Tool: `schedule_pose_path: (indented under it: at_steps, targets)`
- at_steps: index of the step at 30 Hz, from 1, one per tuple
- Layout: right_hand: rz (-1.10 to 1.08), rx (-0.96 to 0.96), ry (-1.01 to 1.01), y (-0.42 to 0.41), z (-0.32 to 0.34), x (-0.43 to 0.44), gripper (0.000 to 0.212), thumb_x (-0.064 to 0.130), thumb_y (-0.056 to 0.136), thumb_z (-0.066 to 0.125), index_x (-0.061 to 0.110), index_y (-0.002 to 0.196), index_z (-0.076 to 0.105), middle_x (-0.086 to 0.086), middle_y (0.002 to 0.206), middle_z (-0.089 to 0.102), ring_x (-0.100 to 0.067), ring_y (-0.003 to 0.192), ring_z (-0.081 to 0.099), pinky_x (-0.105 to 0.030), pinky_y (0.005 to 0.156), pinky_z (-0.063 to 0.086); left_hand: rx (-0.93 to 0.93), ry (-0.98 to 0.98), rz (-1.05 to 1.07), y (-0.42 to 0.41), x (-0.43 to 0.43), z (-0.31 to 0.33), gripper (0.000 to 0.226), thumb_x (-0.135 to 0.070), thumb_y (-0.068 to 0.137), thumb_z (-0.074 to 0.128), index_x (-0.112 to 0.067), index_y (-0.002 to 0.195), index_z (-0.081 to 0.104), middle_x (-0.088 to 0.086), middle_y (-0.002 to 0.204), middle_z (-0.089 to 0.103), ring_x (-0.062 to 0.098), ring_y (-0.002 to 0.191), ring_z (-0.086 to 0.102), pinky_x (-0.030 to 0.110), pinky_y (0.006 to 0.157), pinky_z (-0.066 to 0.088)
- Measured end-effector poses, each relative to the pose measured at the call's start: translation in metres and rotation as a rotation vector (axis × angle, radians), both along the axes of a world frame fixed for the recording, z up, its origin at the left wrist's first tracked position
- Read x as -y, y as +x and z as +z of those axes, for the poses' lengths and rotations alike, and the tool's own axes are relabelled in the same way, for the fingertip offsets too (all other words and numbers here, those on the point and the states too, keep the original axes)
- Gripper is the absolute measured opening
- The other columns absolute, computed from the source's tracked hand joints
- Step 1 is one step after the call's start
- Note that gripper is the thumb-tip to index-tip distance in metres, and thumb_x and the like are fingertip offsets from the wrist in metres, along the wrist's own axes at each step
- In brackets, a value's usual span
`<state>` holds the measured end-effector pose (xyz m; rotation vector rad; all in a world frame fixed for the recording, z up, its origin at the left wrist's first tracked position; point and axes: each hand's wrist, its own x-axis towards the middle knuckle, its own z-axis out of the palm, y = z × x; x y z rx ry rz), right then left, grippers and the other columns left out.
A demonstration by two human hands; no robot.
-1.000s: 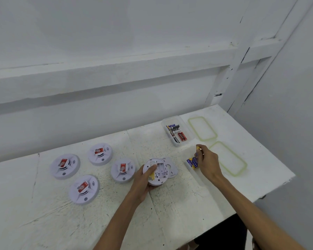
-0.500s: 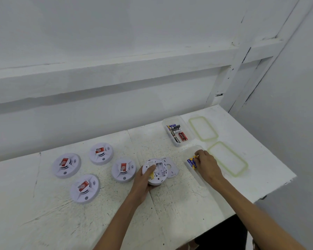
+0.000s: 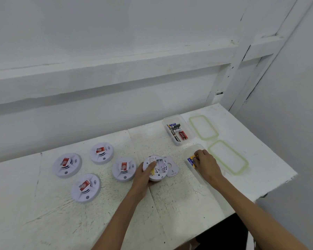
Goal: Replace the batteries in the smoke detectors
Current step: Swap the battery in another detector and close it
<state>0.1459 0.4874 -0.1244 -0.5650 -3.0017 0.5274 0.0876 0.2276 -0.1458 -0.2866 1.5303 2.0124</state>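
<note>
A white smoke detector (image 3: pixel 158 167) lies upside down mid-table with its battery bay exposed; one yellow battery sits in the bay under my thumb. My left hand (image 3: pixel 144 175) grips the detector's left side. Its detached cover (image 3: pixel 171 166) lies just to the right. My right hand (image 3: pixel 205 163) reaches into a clear plastic box (image 3: pixel 190 152) and pinches one of the blue-and-yellow batteries (image 3: pixel 191 160) there. Several other detectors with red labels lie face up to the left, the nearest (image 3: pixel 124 168) beside my left hand.
A second clear box (image 3: pixel 178 131) at the back holds black, blue and red batteries. Two green-rimmed lids (image 3: pixel 203 128) (image 3: pixel 228 156) lie to the right of the boxes. The table's right edge (image 3: pixel 278 184) drops off close by; a white wall stands behind.
My right hand, raised with a battery a second ago, has come down into the near box onto the batteries. My left hand has stayed on the open detector.
</note>
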Motion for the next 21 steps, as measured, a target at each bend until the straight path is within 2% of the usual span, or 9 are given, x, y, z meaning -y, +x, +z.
schedule_pose_path:
  at_steps: [4, 6, 9, 11, 13, 15, 17, 21]
  targets:
    - [-0.028, -0.023, -0.008, 0.000, 0.000, 0.000, 0.017, 0.021, 0.103, 0.046, 0.012, 0.111, 0.058, -0.005, 0.107, 0.058, -0.023, 0.089, 0.055, -0.035, 0.074, 0.047, -0.078, -0.039, 0.072, -0.001, -0.002, 0.004, 0.036, -0.027, 0.097, 0.068, -0.023, 0.130, 0.056, 0.005, 0.120, 0.070, 0.026, 0.107, 0.070, 0.049, 0.080, 0.063]
    - [-0.046, -0.052, 0.012, 0.000, 0.002, 0.001, 0.019, 0.020, 0.102, 0.047, 0.012, 0.113, 0.059, -0.005, 0.108, 0.060, -0.023, 0.087, 0.057, -0.035, 0.071, 0.047, -0.150, -0.078, 0.080, -0.002, -0.003, 0.005, 0.036, -0.029, 0.098, 0.067, -0.029, 0.132, 0.054, 0.002, 0.126, 0.066, 0.024, 0.112, 0.067, 0.054, 0.085, 0.061]
    - [-0.055, -0.107, 0.043, -0.003, 0.006, 0.002, 0.020, 0.019, 0.099, 0.049, 0.012, 0.113, 0.061, -0.004, 0.110, 0.062, -0.024, 0.083, 0.061, -0.034, 0.065, 0.047, -0.248, -0.128, 0.067, 0.001, -0.003, 0.007, 0.038, -0.026, 0.100, 0.063, -0.030, 0.136, 0.052, -0.001, 0.128, 0.064, 0.019, 0.110, 0.068, 0.054, 0.081, 0.062]
    - [-0.048, -0.162, 0.045, -0.008, 0.011, 0.003, 0.018, 0.017, 0.098, 0.051, 0.012, 0.110, 0.063, -0.003, 0.108, 0.063, -0.023, 0.081, 0.062, -0.035, 0.066, 0.049, -0.327, -0.158, 0.056, 0.004, -0.002, 0.004, 0.040, -0.022, 0.102, 0.060, -0.028, 0.140, 0.048, -0.003, 0.131, 0.061, 0.009, 0.111, 0.066, 0.048, 0.078, 0.064]
    - [-0.047, -0.239, 0.026, -0.018, 0.020, 0.004, 0.015, 0.015, 0.096, 0.054, 0.012, 0.105, 0.065, -0.002, 0.101, 0.064, -0.021, 0.076, 0.061, -0.033, 0.065, 0.048, -0.400, -0.194, 0.046, 0.007, -0.002, 0.004, 0.039, -0.018, 0.104, 0.055, -0.027, 0.141, 0.046, -0.009, 0.129, 0.058, -0.004, 0.106, 0.065, 0.035, 0.068, 0.064]
    - [-0.041, -0.299, -0.009, -0.033, 0.027, 0.005, 0.013, 0.013, 0.096, 0.056, 0.011, 0.102, 0.067, -0.001, 0.095, 0.064, -0.019, 0.074, 0.059, -0.031, 0.064, 0.046, -0.437, -0.215, 0.037, 0.011, -0.002, 0.006, 0.038, -0.015, 0.105, 0.052, -0.027, 0.140, 0.043, -0.010, 0.128, 0.057, -0.010, 0.102, 0.065, 0.028, 0.062, 0.062]
    - [-0.001, -0.324, -0.040, -0.053, 0.031, 0.006, 0.012, 0.012, 0.095, 0.056, 0.011, 0.100, 0.067, -0.001, 0.092, 0.064, -0.019, 0.077, 0.058, -0.031, 0.067, 0.047, -0.457, -0.216, 0.039, 0.012, -0.001, 0.006, 0.039, -0.013, 0.105, 0.051, -0.025, 0.141, 0.041, -0.006, 0.129, 0.056, -0.010, 0.102, 0.065, 0.025, 0.062, 0.061]
    - [0.085, -0.211, -0.079, -0.096, 0.032, 0.006, 0.014, 0.007, 0.096, 0.053, 0.006, 0.096, 0.067, -0.008, 0.086, 0.067, -0.024, 0.077, 0.058, -0.032, 0.067, 0.043, -0.432, -0.189, 0.040, 0.011, 0.001, 0.006, 0.039, -0.014, 0.105, 0.051, -0.024, 0.142, 0.042, -0.004, 0.131, 0.057, -0.001, 0.105, 0.068, 0.033, 0.061, 0.063]
